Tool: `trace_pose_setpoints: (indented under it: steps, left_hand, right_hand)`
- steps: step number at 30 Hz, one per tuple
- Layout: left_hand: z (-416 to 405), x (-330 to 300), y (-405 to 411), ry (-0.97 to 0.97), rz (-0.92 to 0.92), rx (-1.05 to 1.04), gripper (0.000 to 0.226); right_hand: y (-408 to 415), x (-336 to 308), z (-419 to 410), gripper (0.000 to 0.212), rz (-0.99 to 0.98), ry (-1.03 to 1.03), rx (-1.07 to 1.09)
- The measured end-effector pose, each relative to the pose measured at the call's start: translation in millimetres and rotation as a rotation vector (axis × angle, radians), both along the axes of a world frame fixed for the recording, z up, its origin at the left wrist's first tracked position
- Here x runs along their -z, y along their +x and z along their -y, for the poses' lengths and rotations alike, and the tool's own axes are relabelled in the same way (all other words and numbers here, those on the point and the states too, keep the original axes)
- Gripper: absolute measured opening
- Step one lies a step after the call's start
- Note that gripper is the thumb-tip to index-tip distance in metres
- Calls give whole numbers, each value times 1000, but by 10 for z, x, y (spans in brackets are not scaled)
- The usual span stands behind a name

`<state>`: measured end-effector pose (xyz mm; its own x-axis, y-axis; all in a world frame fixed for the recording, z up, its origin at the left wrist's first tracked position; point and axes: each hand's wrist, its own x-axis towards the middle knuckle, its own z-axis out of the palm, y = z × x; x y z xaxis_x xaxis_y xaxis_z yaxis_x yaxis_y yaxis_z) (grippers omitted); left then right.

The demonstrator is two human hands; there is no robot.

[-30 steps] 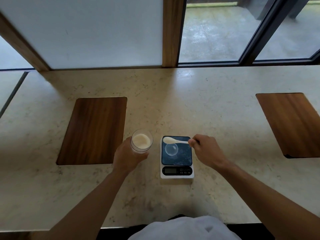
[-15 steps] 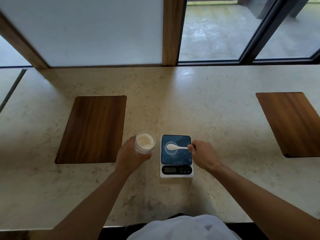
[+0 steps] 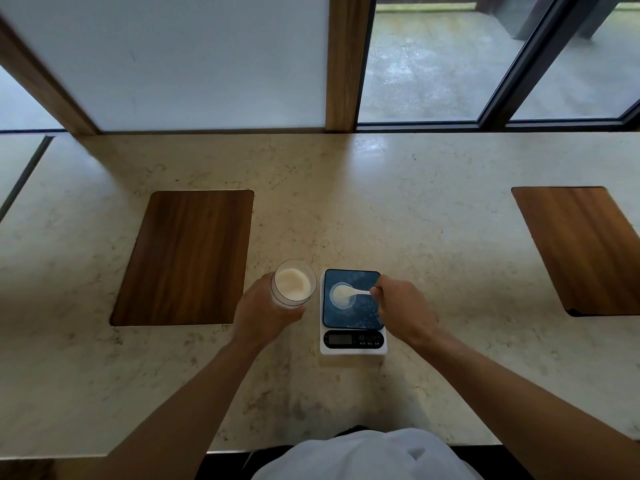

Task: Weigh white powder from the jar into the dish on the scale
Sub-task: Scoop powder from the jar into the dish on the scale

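Note:
A clear jar (image 3: 293, 284) half full of white powder stands lidless just left of the scale, and my left hand (image 3: 263, 311) is wrapped around its near side. The white scale (image 3: 353, 311) has a dark blue platform and a dark display at its front. A small clear dish (image 3: 343, 296) sits on the platform's left half. My right hand (image 3: 403, 308) pinches the handle of a white spoon (image 3: 349, 292), whose bowl rests over the dish with white powder in it.
The scale and jar stand on a pale marble counter (image 3: 433, 216). A dark wooden board (image 3: 187, 256) is set into it at the left, another wooden board (image 3: 585, 247) at the right. A wall and windows run along the far edge.
My right hand has brought the spoon from above the scale's far edge down over the dish. My left hand has shifted the jar slightly closer to the scale.

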<state>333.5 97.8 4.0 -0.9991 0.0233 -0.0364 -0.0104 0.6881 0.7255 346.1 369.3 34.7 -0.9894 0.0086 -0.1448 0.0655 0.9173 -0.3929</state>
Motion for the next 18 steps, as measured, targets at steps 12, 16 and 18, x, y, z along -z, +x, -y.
trace_pose_setpoints:
  steps: [12,16,18]
  left_hand:
    - [-51,-51,14,15,-25,24,68]
    - [-78,-53,10,4,-18,28,68]
    - [-87,-44,9,10,-25,34,69]
  right_hand:
    - [115,-110,-21,22,-171,114,-204]
    - [182,-115,-53,20,-228,159,-274]
    - [204,-114,-66,19,-250,156,-295]
